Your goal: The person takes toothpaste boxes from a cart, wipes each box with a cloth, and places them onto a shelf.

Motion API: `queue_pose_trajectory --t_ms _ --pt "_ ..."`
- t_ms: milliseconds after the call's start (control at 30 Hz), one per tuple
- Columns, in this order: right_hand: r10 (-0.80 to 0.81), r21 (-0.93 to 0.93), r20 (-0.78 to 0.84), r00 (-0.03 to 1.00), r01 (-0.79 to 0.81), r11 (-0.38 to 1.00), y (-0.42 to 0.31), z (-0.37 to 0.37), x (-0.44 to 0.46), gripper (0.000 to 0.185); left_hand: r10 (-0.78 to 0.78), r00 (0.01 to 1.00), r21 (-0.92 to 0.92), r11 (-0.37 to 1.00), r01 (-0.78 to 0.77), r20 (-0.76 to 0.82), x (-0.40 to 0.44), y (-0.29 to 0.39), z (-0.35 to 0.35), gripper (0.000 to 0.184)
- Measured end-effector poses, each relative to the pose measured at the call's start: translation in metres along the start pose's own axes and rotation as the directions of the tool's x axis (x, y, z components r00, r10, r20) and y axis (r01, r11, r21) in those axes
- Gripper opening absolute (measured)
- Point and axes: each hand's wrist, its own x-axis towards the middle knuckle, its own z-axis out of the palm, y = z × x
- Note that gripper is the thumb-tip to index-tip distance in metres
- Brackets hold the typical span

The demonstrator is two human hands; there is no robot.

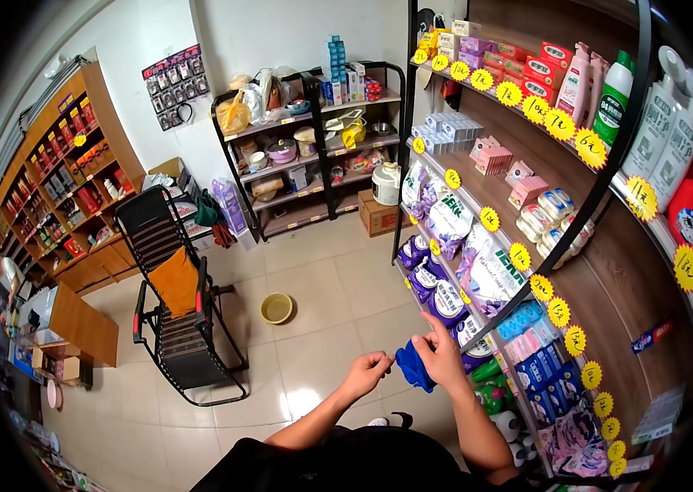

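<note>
My right hand point(443, 354) grips a crumpled blue cloth point(414, 366), its thumb lying over the cloth and its index finger pointing up and away. Just left of it, my left hand point(368, 374) is closed in a pinch with its fingertips close to the cloth's edge. Whether those fingers hold a bit of the cloth is too small to tell. Both hands are in front of my body, above the tiled floor. Purple detergent bags point(447, 303) stand on the shelf nearest my right hand.
Tall shelves point(584, 287) with soaps, bottles and yellow price tags rise at my right. A black reclining chair point(182, 361) with an orange cushion point(174, 281) stands left, beside a yellow basin point(277, 308) on the floor. A rice cooker point(386, 184) sits on a cardboard box point(378, 216).
</note>
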Motion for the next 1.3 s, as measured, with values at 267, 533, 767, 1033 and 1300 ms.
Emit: queue_pose_trajectory --t_ms 267,533,767,1033,1300 --pt "-0.003 0.013 -0.02 1.0 0.004 1.0 0.008 0.001 -0.008 0.051 -0.014 1.0 -0.031 0.999 0.014 0.002 0.003 0.002 0.003 0.034" --pt "-0.019 -0.002 -0.036 0.999 0.019 1.0 0.009 0.0 -0.013 0.05 -0.014 1.0 -0.054 0.998 0.015 0.024 0.001 0.0 0.007 0.032" --pt "-0.01 -0.085 -0.052 0.999 0.006 0.996 -0.005 -0.001 -0.012 0.05 -0.027 1.0 -0.041 0.999 0.028 0.01 -0.003 0.002 0.004 0.03" --pt "-0.046 -0.096 0.006 0.999 0.047 0.994 -0.021 0.01 -0.008 0.057 -0.001 1.0 -0.088 0.996 -0.002 -0.026 -0.01 -0.008 -0.002 0.027" --pt "-0.067 -0.085 0.031 0.997 0.07 0.994 -0.022 0.013 -0.008 0.058 -0.005 0.999 -0.085 0.996 0.0 -0.052 -0.017 -0.014 -0.006 0.029"
